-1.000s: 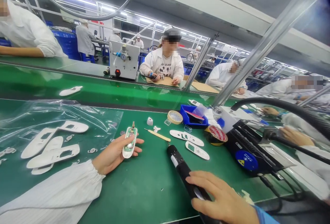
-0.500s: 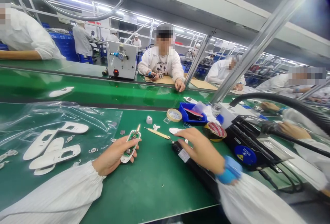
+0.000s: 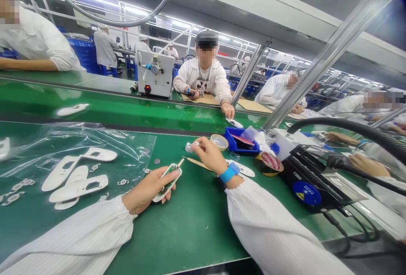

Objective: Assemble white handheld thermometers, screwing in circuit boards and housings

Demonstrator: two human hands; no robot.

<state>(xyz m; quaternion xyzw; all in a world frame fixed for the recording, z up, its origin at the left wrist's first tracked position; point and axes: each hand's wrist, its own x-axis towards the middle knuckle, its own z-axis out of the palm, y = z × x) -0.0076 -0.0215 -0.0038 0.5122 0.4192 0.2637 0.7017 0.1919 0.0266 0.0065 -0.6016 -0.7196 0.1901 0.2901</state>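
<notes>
My left hand (image 3: 152, 188) is closed around an open white handheld casing (image 3: 173, 176) with a green circuit board inside and a metal tip at its upper end. Reaching over the bench, my right hand (image 3: 209, 153) pinches a small white plastic piece (image 3: 196, 143), partly covered by the fingers. Just left of those fingertips stands a small white cap (image 3: 188, 147). A pale yellow tool with a thin metal tip (image 3: 197, 163) lies under the right hand. Behind the right wrist is a white oval cover (image 3: 245, 170). A small round metal disc (image 3: 157, 161) rests above the left hand.
White casing shells (image 3: 78, 188) and small white parts lie on clear plastic film (image 3: 133, 140) at left. To the right are a tape roll (image 3: 219, 141), a blue bin (image 3: 239, 142), another tape roll (image 3: 269, 163) and a black machine (image 3: 312, 173). A co-worker (image 3: 203, 76) sits opposite.
My right hand has moved left and away from me, from above the black screwdriver to the small white parts, and its fingers have closed. The left hand still holds the casing, now tilted more.
</notes>
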